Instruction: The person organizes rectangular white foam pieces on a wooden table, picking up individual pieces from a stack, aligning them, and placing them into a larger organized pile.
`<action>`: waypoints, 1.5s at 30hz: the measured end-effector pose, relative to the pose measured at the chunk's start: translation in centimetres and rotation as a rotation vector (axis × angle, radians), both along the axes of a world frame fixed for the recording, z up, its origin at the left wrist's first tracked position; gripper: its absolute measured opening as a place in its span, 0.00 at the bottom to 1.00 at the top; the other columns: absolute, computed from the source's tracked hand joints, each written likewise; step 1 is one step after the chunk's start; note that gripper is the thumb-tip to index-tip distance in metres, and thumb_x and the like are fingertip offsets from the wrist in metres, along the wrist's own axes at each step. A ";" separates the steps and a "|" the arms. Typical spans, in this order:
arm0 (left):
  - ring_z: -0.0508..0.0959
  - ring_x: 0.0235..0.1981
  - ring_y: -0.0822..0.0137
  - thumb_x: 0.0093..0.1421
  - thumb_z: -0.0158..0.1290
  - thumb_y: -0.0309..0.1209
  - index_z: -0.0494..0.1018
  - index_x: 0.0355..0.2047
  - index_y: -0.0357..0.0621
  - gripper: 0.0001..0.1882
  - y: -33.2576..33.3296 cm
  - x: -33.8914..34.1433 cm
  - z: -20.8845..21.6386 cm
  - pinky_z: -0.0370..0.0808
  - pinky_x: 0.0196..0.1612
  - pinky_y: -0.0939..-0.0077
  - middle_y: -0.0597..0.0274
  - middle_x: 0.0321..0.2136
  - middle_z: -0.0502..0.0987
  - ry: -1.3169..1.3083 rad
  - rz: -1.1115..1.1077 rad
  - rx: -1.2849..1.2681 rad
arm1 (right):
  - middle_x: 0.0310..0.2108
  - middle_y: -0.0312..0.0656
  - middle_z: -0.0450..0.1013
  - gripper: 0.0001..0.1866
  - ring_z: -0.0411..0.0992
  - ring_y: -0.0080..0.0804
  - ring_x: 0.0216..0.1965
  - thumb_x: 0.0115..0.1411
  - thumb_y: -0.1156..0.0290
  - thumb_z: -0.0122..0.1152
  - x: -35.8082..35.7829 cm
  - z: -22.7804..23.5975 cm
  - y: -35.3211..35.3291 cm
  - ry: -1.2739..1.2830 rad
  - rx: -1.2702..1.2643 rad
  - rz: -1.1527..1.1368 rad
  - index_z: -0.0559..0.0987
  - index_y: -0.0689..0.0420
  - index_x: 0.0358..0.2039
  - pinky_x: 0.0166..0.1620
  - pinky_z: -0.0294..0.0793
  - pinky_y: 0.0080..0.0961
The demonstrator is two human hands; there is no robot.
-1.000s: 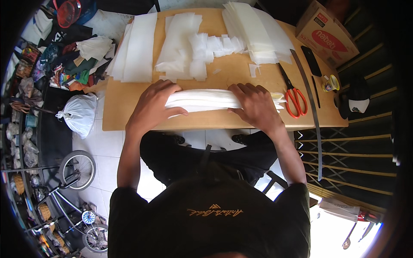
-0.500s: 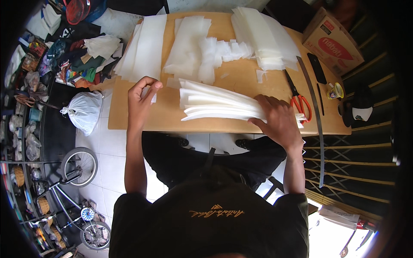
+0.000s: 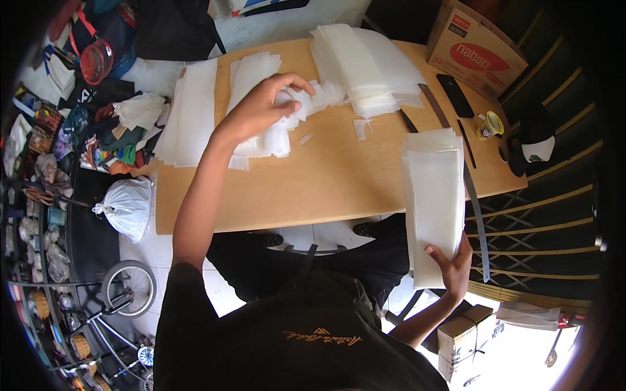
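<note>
My right hand [image 3: 458,266] grips a stack of translucent white sheets [image 3: 435,202] by its near end, thumb on top. The stack stands lengthwise past the table's front edge at the right. Over a heap of small white cut pieces [image 3: 317,98] is my left hand [image 3: 270,107], its fingers curved and thumb apart; white material shows between them, apparently part of the heap. Only a dark blade tip of the scissors [image 3: 407,122] shows; the stack hides the rest.
Piles of white sheets lie at the left [image 3: 189,117] and the back [image 3: 365,65] of the wooden table [image 3: 313,189]. To the right are a phone [image 3: 454,96], a metal strip [image 3: 433,105], a yellow cup [image 3: 489,126] and a cardboard box [image 3: 479,52]. A tied white bag [image 3: 127,208] stands left of the table.
My right hand has drawn the stack toward me and turned it lengthwise. My left hand has moved forward and right from the front edge to the heap of pieces. The view has shifted.
</note>
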State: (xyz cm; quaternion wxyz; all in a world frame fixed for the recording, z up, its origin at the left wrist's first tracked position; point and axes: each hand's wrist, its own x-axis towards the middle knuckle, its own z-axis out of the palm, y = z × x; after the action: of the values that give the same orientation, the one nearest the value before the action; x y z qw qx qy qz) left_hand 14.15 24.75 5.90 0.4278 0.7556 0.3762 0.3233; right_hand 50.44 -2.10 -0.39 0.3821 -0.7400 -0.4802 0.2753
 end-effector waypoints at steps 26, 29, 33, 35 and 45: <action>0.79 0.38 0.62 0.59 0.65 0.33 0.78 0.40 0.44 0.11 4.9 10.7 -7.5 0.74 0.42 0.67 0.63 0.38 0.81 -0.058 0.231 0.517 | 0.44 0.51 0.79 0.39 0.78 0.39 0.44 0.53 0.61 0.77 0.8 0.5 2.9 0.167 0.210 -0.084 0.71 0.65 0.60 0.51 0.75 0.36; 0.79 0.28 0.63 0.64 0.61 0.33 0.77 0.35 0.43 0.07 -1.0 13.3 -11.2 0.74 0.31 0.68 0.61 0.30 0.79 -0.176 -0.007 0.410 | 0.50 0.50 0.76 0.40 0.76 0.36 0.47 0.59 0.60 0.69 0.9 3.6 7.5 0.236 0.235 -0.050 0.66 0.60 0.68 0.53 0.74 0.34; 0.78 0.22 0.64 0.62 0.63 0.34 0.76 0.30 0.42 0.10 -3.2 14.9 -14.7 0.74 0.25 0.69 0.60 0.23 0.77 0.021 -0.196 0.467 | 0.58 0.49 0.72 0.36 0.69 0.34 0.57 0.64 0.57 0.58 1.9 6.7 17.0 0.254 0.329 0.042 0.65 0.62 0.68 0.61 0.64 0.29; 0.78 0.20 0.61 0.62 0.63 0.35 0.76 0.27 0.43 0.11 -3.7 15.7 -15.4 0.74 0.23 0.66 0.60 0.20 0.76 0.009 -0.252 0.619 | 0.58 0.48 0.72 0.33 0.69 0.35 0.57 0.65 0.57 0.55 2.2 8.6 21.5 0.252 0.407 0.038 0.67 0.63 0.66 0.62 0.63 0.29; 0.78 0.15 0.54 0.67 0.55 0.41 0.76 0.25 0.48 0.15 -3.6 15.7 -17.5 0.75 0.20 0.57 0.55 0.12 0.74 0.142 -0.384 0.777 | 0.47 0.53 0.76 0.29 0.77 0.38 0.45 0.64 0.57 0.60 5.5 3.0 46.3 0.301 0.199 0.240 0.74 0.68 0.56 0.51 0.76 0.30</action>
State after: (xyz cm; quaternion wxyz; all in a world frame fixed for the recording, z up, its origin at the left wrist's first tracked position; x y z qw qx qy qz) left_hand 29.82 21.11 -11.57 0.1373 0.9370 0.1080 0.3026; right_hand 55.96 44.21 2.60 0.4853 -0.5867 -0.5272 0.3772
